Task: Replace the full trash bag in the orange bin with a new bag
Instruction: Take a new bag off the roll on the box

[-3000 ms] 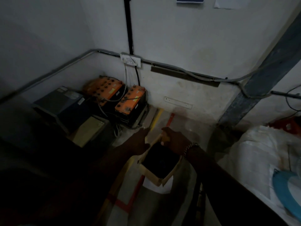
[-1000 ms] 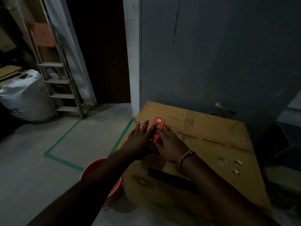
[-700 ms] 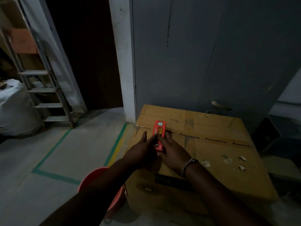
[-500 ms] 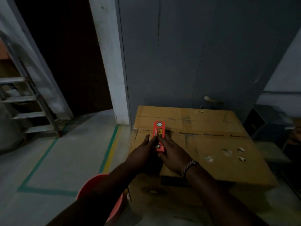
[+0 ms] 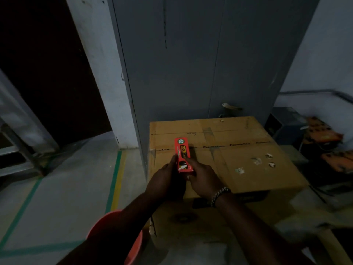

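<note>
Packet (image 5: 183,155), red, on carton (image 5: 248,150), near end gripped by my left hand (image 5: 165,181) and right hand (image 5: 204,178), bin (image 5: 136,245) beside carton, under my left arm

Packet (image 5: 182,152) over carton (image 5: 248,150) (between left hand (image 5: 166,180) and right hand (image 5: 204,178)); cabinet (image 5: 191,64) behind carton; bin (image 5: 134,249) left, before carton.

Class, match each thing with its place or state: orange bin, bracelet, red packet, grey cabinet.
1 orange bin
2 bracelet
3 red packet
4 grey cabinet

A held by left hand and right hand
B behind the cardboard box
C on the right hand's wrist
D on the floor, left of the cardboard box

Pairs: 1-D, 2-C, 3-A, 4-B
</note>
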Demonstrator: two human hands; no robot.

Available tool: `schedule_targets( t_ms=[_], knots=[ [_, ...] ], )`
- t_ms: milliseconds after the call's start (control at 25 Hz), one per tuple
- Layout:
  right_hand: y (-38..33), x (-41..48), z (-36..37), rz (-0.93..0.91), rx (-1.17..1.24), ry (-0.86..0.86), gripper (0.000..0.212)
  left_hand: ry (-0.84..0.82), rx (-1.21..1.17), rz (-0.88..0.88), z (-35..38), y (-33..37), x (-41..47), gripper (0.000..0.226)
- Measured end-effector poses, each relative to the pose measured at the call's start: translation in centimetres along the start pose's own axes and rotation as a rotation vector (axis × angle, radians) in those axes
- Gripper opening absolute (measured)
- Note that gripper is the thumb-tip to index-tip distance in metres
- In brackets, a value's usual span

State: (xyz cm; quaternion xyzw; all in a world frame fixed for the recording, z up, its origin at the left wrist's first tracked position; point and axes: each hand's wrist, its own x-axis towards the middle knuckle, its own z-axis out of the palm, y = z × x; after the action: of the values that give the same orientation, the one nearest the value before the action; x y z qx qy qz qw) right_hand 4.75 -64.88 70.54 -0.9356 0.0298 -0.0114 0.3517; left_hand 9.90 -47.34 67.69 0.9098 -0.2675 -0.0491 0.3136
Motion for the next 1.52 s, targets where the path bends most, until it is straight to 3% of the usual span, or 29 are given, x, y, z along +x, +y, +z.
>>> schedule_targets(
  t_ms=[160, 280, 400, 680, 960, 1520],
  knots=[
    [-0.5, 0.3, -1.6, -0.068, 0.084, 0.075, 0.059, 0.074, -0.129, -0.05, -1.5, 1.1, -0.2, 0.091],
    [-0.8, 1.2, -3.3, -0.142, 0.119, 0.156, 0.049, 0.247, -0.189, 0.021, -2.5, 2.4, -0.1, 0.078],
    [-1.1, 2.1, -4.5, -0.145, 0.121, 0.227, 0.044, 0.31, -0.248, 0.032, -3.3, 3.6, 0.2, 0.065],
    [-2.7, 2.4, -5.5, -0.229, 0.133, 0.257, 0.042, 0.389, -0.154, -0.014, -4.1, 4.4, 0.2, 0.075],
    [-3.8, 1.9, -5.6, -0.274, 0.038, 0.093, 0.06, 0.406, -0.11, -0.019, -4.1, 4.4, 0.3, 0.07],
    [-4.7, 0.4, -7.0, -0.195, 0.159, 0.179, 0.02, 0.389, -0.135, -0.056, -4.4, 5.2, 0.2, 0.069]
  ],
)
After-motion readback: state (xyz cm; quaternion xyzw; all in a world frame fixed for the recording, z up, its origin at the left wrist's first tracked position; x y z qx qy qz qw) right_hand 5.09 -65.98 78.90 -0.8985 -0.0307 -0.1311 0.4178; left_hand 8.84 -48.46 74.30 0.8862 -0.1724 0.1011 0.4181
